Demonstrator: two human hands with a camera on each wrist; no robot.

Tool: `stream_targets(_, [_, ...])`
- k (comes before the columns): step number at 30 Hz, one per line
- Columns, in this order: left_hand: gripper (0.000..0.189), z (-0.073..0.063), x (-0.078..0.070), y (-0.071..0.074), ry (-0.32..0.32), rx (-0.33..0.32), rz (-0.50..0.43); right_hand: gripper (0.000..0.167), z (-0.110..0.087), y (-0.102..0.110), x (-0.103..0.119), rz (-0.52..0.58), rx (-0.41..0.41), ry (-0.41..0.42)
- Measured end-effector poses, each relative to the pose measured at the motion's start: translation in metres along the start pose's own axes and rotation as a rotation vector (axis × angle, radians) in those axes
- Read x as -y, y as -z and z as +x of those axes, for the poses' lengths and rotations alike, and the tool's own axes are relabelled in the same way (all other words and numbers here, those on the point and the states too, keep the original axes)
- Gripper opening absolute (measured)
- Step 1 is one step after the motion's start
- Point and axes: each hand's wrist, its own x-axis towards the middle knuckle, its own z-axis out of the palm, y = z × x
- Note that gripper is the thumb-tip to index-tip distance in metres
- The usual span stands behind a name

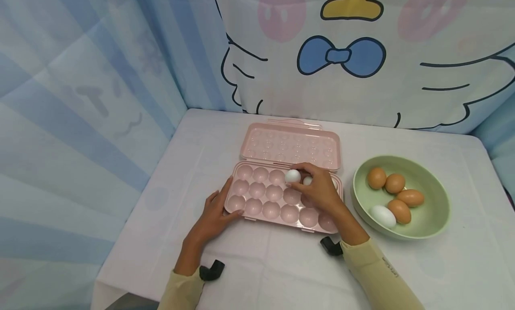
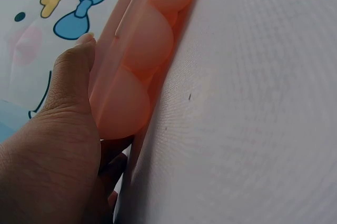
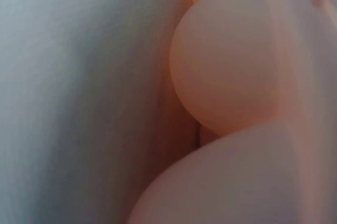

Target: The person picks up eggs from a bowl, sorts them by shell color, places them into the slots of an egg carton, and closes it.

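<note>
Head view: right hand (image 1: 321, 190) over carton (image 1: 265, 200), pinching white egg (image 1: 293, 176).

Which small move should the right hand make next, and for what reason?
Probably the right hand should gently settle the white oval egg into the back row of the open pink plastic egg tray: thumb and fingertips pinch it at that row, while the left hand holds the tray's left end.

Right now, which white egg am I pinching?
The white egg your right hand pinches at the far row of the pink egg carton; another, unpinched, peeks out beside it, and one lies in the green bowl.
</note>
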Motion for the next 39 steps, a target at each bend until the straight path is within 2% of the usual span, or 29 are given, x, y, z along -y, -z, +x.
stream_targets(21, [0.103, 0.0, 0.003, -0.002, 0.015, 0.006, -0.004, 0.042, -0.001, 0.002, 0.0, 0.001, -0.001, -0.021])
stream_targets(31, [0.103, -0.001, 0.002, 0.001, -0.001, -0.01, 0.011, 0.043, 0.0, 0.0, 0.004, 0.085, -0.02, -0.037])
stream_targets(34, [0.102, -0.002, 0.001, 0.0, 0.003, -0.01, 0.012, 0.04, -0.004, 0.0, 0.013, 0.099, -0.049, -0.02])
stream_targets(39, [0.103, -0.001, -0.001, 0.0, 0.007, -0.008, 0.015, 0.035, -0.016, 0.017, 0.045, 0.151, -0.097, 0.119])
